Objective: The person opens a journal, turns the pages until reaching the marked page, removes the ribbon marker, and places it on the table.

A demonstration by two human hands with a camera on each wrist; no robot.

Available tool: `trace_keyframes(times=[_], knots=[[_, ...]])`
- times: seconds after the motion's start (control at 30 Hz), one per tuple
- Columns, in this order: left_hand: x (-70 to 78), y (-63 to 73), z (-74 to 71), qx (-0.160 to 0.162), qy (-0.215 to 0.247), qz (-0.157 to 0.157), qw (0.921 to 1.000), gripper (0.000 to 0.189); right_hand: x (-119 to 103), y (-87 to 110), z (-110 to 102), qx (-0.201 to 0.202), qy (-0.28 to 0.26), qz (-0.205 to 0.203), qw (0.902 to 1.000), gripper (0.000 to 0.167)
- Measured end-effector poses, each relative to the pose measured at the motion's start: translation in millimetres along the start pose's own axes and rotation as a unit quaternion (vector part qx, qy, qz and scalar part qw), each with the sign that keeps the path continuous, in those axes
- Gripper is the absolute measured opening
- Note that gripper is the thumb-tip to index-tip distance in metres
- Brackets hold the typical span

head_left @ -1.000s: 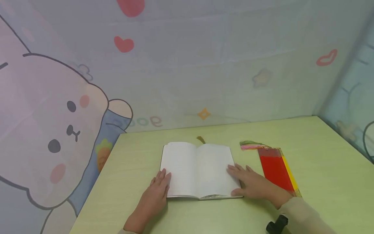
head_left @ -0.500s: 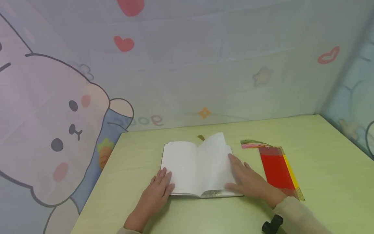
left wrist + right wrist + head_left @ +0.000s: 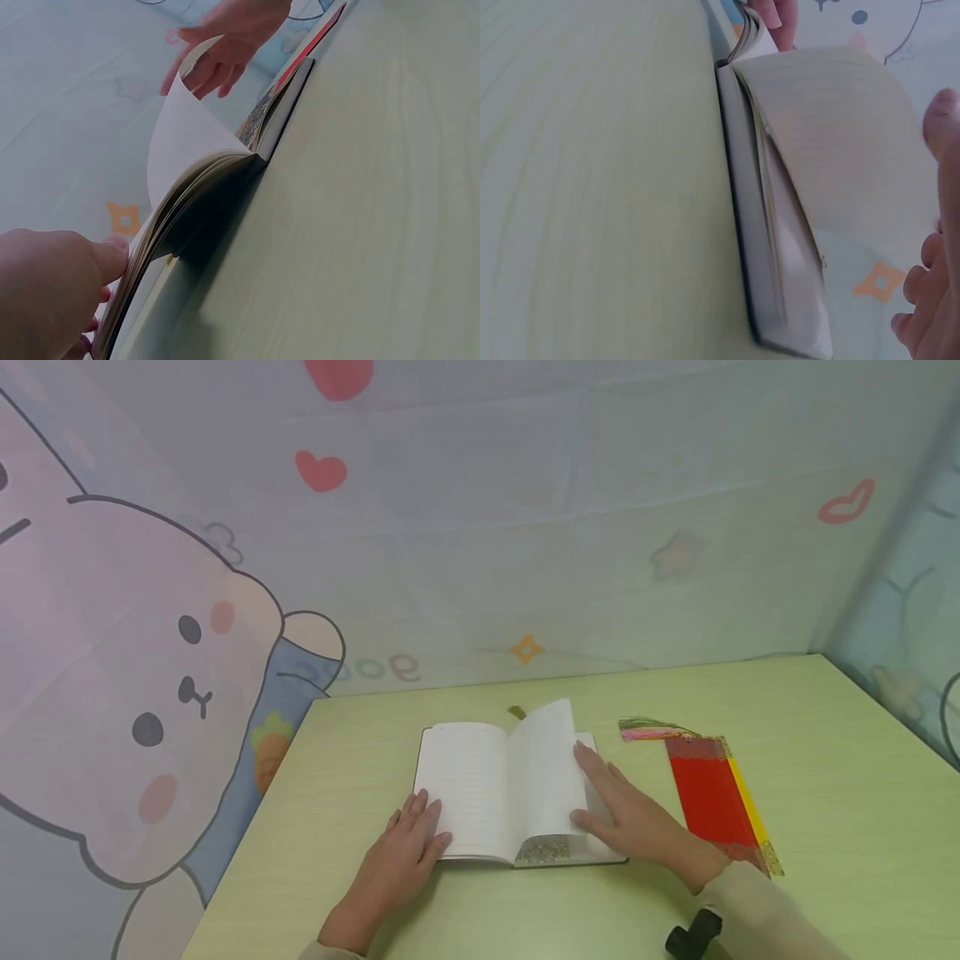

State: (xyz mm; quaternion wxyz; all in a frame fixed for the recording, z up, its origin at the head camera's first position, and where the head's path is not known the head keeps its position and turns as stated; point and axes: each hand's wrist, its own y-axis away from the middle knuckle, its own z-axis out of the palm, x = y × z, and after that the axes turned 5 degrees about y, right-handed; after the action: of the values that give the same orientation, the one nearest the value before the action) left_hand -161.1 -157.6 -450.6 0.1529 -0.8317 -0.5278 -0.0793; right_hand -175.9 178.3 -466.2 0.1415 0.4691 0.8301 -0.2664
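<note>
An open notebook [image 3: 468, 793] with pale lined pages lies on the table. My left hand [image 3: 401, 839] rests on its left edge, thumb on the page. One right-hand page [image 3: 543, 768] stands lifted and curved, its free side leaning up and left. My right hand [image 3: 630, 810] touches this page's free edge with nearly straight fingers, thumb reaching over the lower part. Under the raised page shows a glittery gold strip [image 3: 543, 850]. A brownish tassel [image 3: 517, 712] sticks out above the spine. In the right wrist view, the lifted page's underside [image 3: 855, 142] is near my thumb.
A red bookmark [image 3: 708, 789] with a yellow edge lies right of the notebook, partly under my right forearm in view. Its green and pink tassel [image 3: 648, 729] spreads left. The pale green table [image 3: 825, 777] meets a patterned cloth backdrop [image 3: 465, 527] behind.
The right-hand page has risen from lying flat and curved leftward. My right hand has slid slightly left and up with it, uncovering more of the glittery strip. My left hand stays nearly in place.
</note>
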Motion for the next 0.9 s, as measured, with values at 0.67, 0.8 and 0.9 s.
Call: trace_keyframes(times=[0.67,0.8,0.9], knots=[[-0.9,0.0,0.7,0.001,0.012,-0.012,0.9998,0.051,-56,-26.1,24,-0.026,-0.094,-0.090,0.9912,0.095],[-1.6,-0.6,1.4,-0.002,0.016,-0.020,0.9997,0.054,-59,-29.5,29,-0.022,-0.067,-0.106,0.9919,0.092],[-1.9,-0.4,1.4,-0.001,0.029,-0.023,0.9993,0.056,-60,-31.5,33,-0.026,-0.051,-0.115,0.9916,0.091]])
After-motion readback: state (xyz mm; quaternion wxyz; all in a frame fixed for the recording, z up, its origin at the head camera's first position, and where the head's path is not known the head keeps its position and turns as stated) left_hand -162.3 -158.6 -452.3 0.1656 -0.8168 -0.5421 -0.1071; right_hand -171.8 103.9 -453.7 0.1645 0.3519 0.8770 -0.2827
